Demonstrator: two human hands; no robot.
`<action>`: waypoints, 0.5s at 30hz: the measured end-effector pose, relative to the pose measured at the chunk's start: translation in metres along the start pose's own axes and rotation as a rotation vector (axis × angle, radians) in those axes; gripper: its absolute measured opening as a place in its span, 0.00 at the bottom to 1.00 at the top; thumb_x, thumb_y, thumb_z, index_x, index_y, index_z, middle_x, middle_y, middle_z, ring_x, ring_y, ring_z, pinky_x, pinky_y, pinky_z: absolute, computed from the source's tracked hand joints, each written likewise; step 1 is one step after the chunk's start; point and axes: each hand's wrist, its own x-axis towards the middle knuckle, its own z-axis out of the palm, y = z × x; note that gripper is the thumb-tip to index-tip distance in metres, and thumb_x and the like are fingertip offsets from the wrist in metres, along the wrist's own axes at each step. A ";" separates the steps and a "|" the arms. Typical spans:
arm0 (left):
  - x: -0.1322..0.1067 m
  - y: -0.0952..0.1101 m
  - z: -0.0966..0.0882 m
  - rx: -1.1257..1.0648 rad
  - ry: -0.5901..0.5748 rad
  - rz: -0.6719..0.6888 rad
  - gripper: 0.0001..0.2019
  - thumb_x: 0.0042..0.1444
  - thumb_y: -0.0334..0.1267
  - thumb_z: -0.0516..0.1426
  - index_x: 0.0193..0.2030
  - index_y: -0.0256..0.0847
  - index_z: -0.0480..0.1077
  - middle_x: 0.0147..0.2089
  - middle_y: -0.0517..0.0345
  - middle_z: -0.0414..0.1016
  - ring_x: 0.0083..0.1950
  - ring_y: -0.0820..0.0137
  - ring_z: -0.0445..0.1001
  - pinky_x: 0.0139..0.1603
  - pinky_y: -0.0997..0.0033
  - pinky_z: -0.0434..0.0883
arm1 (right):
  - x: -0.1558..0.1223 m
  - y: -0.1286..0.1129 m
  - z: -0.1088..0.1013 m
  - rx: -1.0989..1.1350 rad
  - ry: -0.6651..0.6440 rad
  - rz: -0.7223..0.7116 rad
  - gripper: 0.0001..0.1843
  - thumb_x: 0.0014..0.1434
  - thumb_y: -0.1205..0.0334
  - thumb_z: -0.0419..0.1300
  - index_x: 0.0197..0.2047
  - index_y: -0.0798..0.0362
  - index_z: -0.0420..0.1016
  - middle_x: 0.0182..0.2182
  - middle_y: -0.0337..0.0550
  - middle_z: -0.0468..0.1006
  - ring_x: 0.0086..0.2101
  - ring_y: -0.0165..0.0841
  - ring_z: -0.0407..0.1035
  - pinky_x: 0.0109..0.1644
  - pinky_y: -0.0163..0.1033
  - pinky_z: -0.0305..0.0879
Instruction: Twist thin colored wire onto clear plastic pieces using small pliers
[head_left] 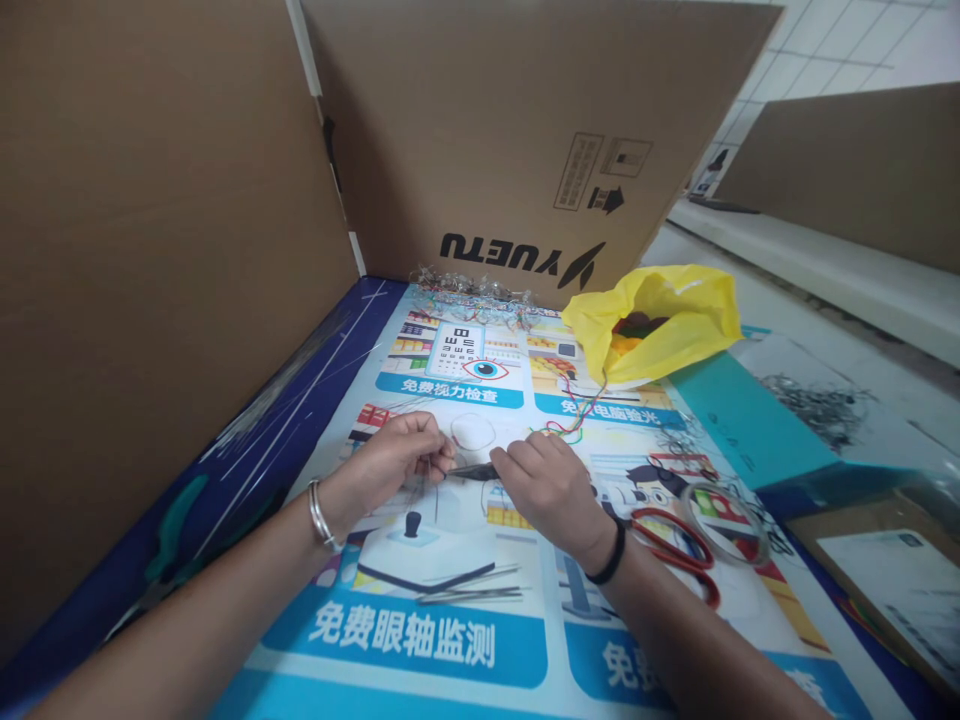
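My left hand (401,455) is closed in a pinch on a thin wire whose loop (472,432) curves up just beyond the fingers. My right hand (547,485) is closed round dark small pliers (471,471), whose tip points left and meets the wire at my left fingertips. Both hands hover low over a printed poster (450,640) with blue banners. A silver bangle sits on my left wrist and a black band on my right.
Cut wire pieces (469,590) lie near the front. Red-handled scissors (675,550) and a tape roll (724,520) lie at right. A yellow bag (660,320) with coloured threads sits beyond. Finished wire pieces (472,292) line the cardboard walls (150,250). Green-handled pliers (176,530) and long wires lie at left.
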 end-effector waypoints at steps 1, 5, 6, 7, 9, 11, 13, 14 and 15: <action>0.000 0.000 0.000 0.041 -0.001 0.033 0.07 0.53 0.34 0.56 0.25 0.37 0.64 0.26 0.57 0.73 0.24 0.76 0.70 0.26 0.76 0.65 | 0.000 0.000 0.000 0.008 -0.010 0.003 0.08 0.61 0.68 0.51 0.38 0.53 0.71 0.26 0.40 0.68 0.31 0.33 0.57 0.35 0.41 0.48; 0.000 -0.001 -0.002 0.160 -0.001 0.141 0.07 0.55 0.35 0.54 0.27 0.37 0.64 0.32 0.57 0.73 0.28 0.76 0.71 0.31 0.73 0.67 | 0.002 -0.001 0.002 0.066 -0.081 0.047 0.07 0.58 0.69 0.53 0.31 0.52 0.69 0.25 0.40 0.68 0.30 0.33 0.59 0.35 0.40 0.48; 0.000 -0.001 -0.002 0.182 -0.001 0.157 0.07 0.55 0.34 0.54 0.27 0.37 0.64 0.34 0.56 0.73 0.29 0.76 0.71 0.32 0.73 0.67 | 0.002 -0.002 0.002 0.084 -0.107 0.065 0.06 0.58 0.69 0.54 0.30 0.52 0.69 0.25 0.40 0.69 0.30 0.33 0.59 0.35 0.39 0.48; 0.001 -0.001 -0.002 0.210 -0.002 0.171 0.06 0.55 0.34 0.53 0.27 0.37 0.63 0.35 0.56 0.73 0.30 0.75 0.71 0.34 0.72 0.68 | 0.002 -0.002 0.002 0.103 -0.134 0.083 0.06 0.57 0.68 0.55 0.29 0.52 0.69 0.25 0.40 0.69 0.30 0.33 0.60 0.34 0.39 0.49; 0.002 0.000 -0.003 0.273 0.000 0.196 0.07 0.55 0.33 0.53 0.27 0.37 0.63 0.36 0.56 0.72 0.31 0.75 0.71 0.35 0.72 0.68 | 0.003 -0.003 0.002 0.142 -0.195 0.126 0.05 0.57 0.66 0.56 0.29 0.52 0.69 0.25 0.39 0.70 0.30 0.32 0.62 0.34 0.38 0.49; 0.002 0.001 -0.003 0.333 0.014 0.216 0.06 0.56 0.33 0.52 0.28 0.37 0.63 0.37 0.56 0.71 0.32 0.75 0.71 0.35 0.71 0.68 | 0.004 -0.004 0.002 0.179 -0.263 0.180 0.05 0.57 0.64 0.57 0.30 0.52 0.70 0.26 0.39 0.72 0.31 0.32 0.64 0.33 0.37 0.50; 0.003 0.002 -0.003 0.380 0.024 0.236 0.07 0.56 0.33 0.51 0.28 0.37 0.63 0.38 0.56 0.71 0.32 0.75 0.71 0.34 0.71 0.68 | 0.005 -0.004 0.002 0.211 -0.328 0.232 0.06 0.58 0.61 0.57 0.31 0.52 0.70 0.28 0.39 0.73 0.31 0.31 0.66 0.32 0.36 0.49; 0.003 0.002 -0.002 0.405 0.020 0.252 0.07 0.57 0.33 0.51 0.28 0.37 0.63 0.37 0.56 0.71 0.33 0.74 0.71 0.35 0.70 0.68 | 0.005 -0.004 0.002 0.226 -0.357 0.253 0.06 0.58 0.59 0.57 0.31 0.52 0.71 0.28 0.38 0.74 0.32 0.31 0.67 0.31 0.35 0.49; 0.002 0.002 -0.002 0.431 0.012 0.270 0.07 0.57 0.33 0.51 0.28 0.38 0.63 0.37 0.57 0.70 0.34 0.73 0.71 0.37 0.70 0.67 | 0.005 -0.004 0.001 0.242 -0.382 0.266 0.07 0.59 0.58 0.57 0.31 0.51 0.71 0.29 0.38 0.74 0.32 0.31 0.67 0.31 0.35 0.49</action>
